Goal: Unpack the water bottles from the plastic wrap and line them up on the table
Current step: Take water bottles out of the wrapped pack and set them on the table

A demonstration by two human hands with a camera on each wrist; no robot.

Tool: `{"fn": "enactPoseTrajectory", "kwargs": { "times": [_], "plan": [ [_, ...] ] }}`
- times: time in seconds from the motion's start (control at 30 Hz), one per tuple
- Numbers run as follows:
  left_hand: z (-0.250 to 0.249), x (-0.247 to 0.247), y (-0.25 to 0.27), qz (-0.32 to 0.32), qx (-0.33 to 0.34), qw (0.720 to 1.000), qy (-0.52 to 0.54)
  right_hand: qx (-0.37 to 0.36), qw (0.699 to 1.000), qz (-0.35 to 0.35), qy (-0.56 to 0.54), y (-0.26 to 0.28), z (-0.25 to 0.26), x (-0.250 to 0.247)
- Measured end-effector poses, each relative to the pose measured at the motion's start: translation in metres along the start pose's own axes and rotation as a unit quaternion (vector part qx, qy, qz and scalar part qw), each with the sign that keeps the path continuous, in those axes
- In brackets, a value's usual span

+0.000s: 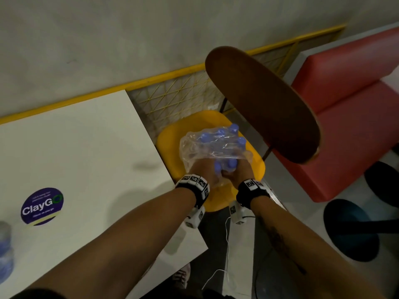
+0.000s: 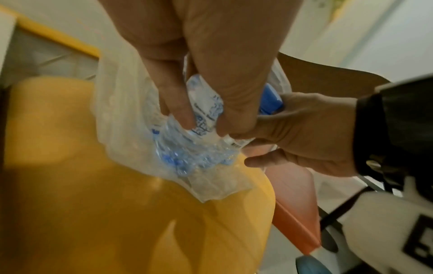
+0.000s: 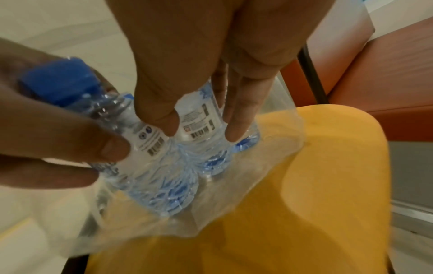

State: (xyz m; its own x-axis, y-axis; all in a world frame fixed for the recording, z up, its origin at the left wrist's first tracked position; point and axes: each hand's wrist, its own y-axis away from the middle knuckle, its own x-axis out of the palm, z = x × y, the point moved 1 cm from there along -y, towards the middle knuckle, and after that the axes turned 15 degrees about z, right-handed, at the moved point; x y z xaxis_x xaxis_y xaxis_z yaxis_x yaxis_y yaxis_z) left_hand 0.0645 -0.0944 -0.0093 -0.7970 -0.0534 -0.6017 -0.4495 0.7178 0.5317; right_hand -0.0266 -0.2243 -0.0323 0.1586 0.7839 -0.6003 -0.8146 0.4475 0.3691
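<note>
One white surface (image 1: 82,152) fills the left of the head view, bearing one round blue sticker (image 1: 42,206) and, at its near left edge, one water bottle (image 1: 5,249), blurred. Beside the surface stands one chair with a yellow seat (image 1: 170,137) and a dark wooden back (image 1: 261,104); one red bench (image 1: 345,108) lies past it. On the seat sits one pack of plastic wrap (image 1: 194,147), torn open at the near end, with about five blue caps visible inside; the exact bottle count cannot be told. Two more bottles stand at the opening. The left hand (image 1: 205,172) reaches down, fingers (image 3: 110,148) curled round the near bottle (image 3: 150,157) below its blue cap (image 3: 61,81). The right hand (image 1: 239,171) reaches down beside it, fingers (image 3: 239,118) and thumb pinching the second bottle (image 3: 201,118) by its label. Both forearms stretch forward, wrists close together over the seat.
</note>
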Motion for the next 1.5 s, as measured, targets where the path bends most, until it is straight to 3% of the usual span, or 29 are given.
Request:
{"fn": "enactPoseTrajectory", "kwargs": {
  "times": [0.13,0.27,0.4,0.53,0.77,1.07,1.23,1.5],
  "plan": [
    [0.007,0.001,0.042,0.029,0.073,0.995,-0.058,-0.013,1.000,-0.019,0.007,0.040,0.007,0.013],
    [0.046,-0.001,0.110,0.021,0.058,0.997,-0.048,0.003,1.000,-0.002,0.022,0.091,0.024,0.035],
    [0.109,-0.026,0.189,-0.053,0.005,0.994,-0.097,-0.031,0.995,0.043,0.090,0.132,0.055,0.080],
    [0.196,-0.053,0.262,-0.118,-0.051,0.988,-0.086,-0.110,0.971,0.162,0.139,0.149,0.106,0.149],
    [0.327,-0.109,0.363,-0.164,-0.174,0.968,-0.074,-0.170,0.924,0.301,0.165,0.161,0.212,0.294],
    [0.411,-0.142,0.374,-0.145,-0.208,0.959,-0.128,-0.193,0.895,0.344,0.207,0.173,0.315,0.421],
    [0.430,-0.149,0.357,-0.061,-0.245,0.956,-0.150,-0.199,0.903,0.330,0.191,0.173,0.338,0.439],
    [0.445,-0.152,0.365,-0.033,-0.208,0.971,-0.115,-0.168,0.915,0.324,0.172,0.177,0.343,0.456]
  ]
}}
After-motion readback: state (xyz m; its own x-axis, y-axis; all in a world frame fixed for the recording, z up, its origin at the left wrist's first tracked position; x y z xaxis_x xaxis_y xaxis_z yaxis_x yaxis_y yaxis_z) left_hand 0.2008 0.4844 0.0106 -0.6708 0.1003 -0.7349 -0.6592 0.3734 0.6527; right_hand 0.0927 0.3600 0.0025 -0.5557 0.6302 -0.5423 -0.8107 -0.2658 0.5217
